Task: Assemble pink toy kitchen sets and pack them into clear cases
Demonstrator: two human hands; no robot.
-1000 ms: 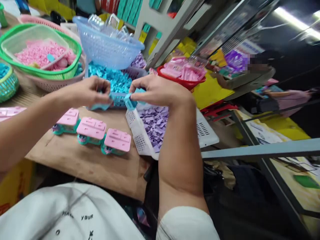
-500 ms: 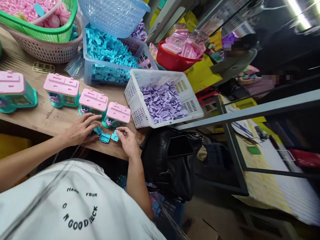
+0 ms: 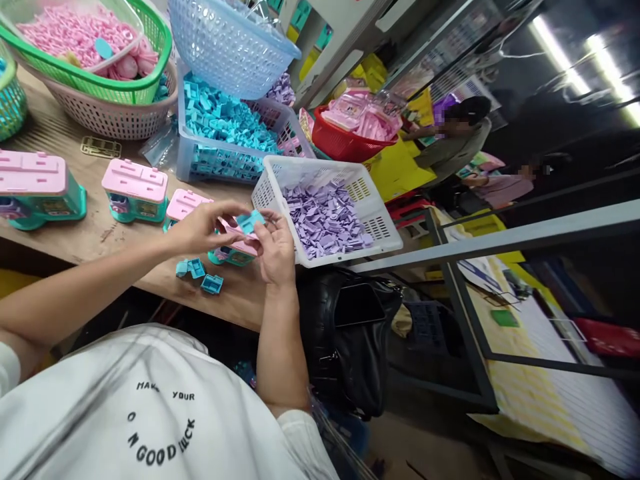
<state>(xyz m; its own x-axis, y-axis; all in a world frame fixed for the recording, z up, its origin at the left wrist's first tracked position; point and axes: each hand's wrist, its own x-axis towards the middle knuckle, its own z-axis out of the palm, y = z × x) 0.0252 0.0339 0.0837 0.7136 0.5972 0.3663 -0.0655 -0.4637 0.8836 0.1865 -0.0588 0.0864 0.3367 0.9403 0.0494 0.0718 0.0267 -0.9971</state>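
Because the blue plastic part (image 3: 250, 222) is small, a light, even hold counts

As the head view shows, the left hand (image 3: 213, 227) and the right hand (image 3: 277, 248) meet above the counter (image 3: 240, 293), both pinching the blue part between thumbs and fingers. Whether another piece sits beneath it, I cannot tell. Directly below the hands stands a pink-topped toy (image 3: 240, 255), partly covered by them; a second pink-topped toy (image 3: 186, 202) shows partly behind the left hand. Loose blue pieces (image 3: 212, 284) lie nearer the body than the hands. Just beside the right hand is a white basket (image 3: 305, 172) of purple pieces (image 3: 327, 217), and beyond both hands a translucent blue crate (image 3: 186, 157) of blue ones.

To handle the part well, one hand should probably steady it while the other turns or presses, with thumbs square to its edges. Too much force could flex such thin-looking plastic or make it slip. A little clearance from the toy below would likely prevent knocks.
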